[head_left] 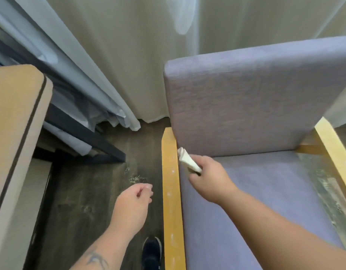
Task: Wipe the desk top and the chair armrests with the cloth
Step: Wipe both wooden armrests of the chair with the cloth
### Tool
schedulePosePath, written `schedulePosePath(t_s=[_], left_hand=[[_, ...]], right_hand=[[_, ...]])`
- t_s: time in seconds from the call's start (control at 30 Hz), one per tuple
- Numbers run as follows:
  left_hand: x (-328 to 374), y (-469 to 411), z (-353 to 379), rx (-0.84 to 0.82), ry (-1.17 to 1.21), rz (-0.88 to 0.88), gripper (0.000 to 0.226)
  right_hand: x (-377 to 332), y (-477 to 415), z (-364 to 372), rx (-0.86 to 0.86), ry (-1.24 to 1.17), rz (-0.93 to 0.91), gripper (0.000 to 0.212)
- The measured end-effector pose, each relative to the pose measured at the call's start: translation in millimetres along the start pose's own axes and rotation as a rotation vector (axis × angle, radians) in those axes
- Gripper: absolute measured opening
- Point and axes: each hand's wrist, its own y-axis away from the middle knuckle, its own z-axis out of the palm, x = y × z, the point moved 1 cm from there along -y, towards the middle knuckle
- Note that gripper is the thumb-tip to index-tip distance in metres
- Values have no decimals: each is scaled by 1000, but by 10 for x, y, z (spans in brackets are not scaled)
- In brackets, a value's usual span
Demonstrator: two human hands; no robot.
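A grey-purple upholstered chair (256, 106) stands at the right with two yellow wooden armrests. My right hand (209, 177) is closed around a rolled white cloth (187, 159); the cloth's tip sits at the inner edge of the left armrest (170, 191), close to the backrest. The right armrest (332, 149) runs along the far right. My left hand (134, 201) hovers over the floor just left of the left armrest, fingers curled with nothing in it. The tan desk top (12, 121) fills the left edge.
Pale curtains (129, 55) hang behind the chair and the desk. Dark wood floor (86, 201) lies between desk and chair, with a dark metal desk frame (86, 137) low at the left. A black shoe (151, 252) shows at the bottom.
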Motion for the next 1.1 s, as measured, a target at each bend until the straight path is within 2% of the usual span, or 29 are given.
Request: schedulePosePath(t_s=[0.1, 0.23, 0.3, 0.4, 0.63, 0.8, 0.9, 1.0, 1.1], left_hand=[[214, -763, 6, 49, 41, 57, 20], [559, -1704, 170, 61, -50, 260, 36], [660, -2007, 333, 40, -53, 319, 46], [625, -2260, 615, -15, -54, 316, 55], [572, -2371, 963, -135, -143, 284, 56], [557, -2376, 968, -101, -160, 276, 56], [513, -2237, 992, -10, -114, 256, 55], [330, -2021, 1031, 46, -27, 225, 59], [47, -1722, 1139, 35, -25, 217, 61]], right_hand=[[-183, -755, 213, 38, 215, -223, 47], [29, -1266, 775, -98, 524, -196, 54], [199, -1263, 1077, -107, 565, -203, 54], [315, -1189, 1249, 0, 505, -250, 55], [529, -662, 1409, 50, 474, -273, 49], [674, -305, 1529, 66, 460, -296, 46], [805, -43, 1673, 91, 474, -332, 46], [878, 189, 1757, 96, 507, -355, 45], [918, 348, 1806, 105, 532, -358, 46]])
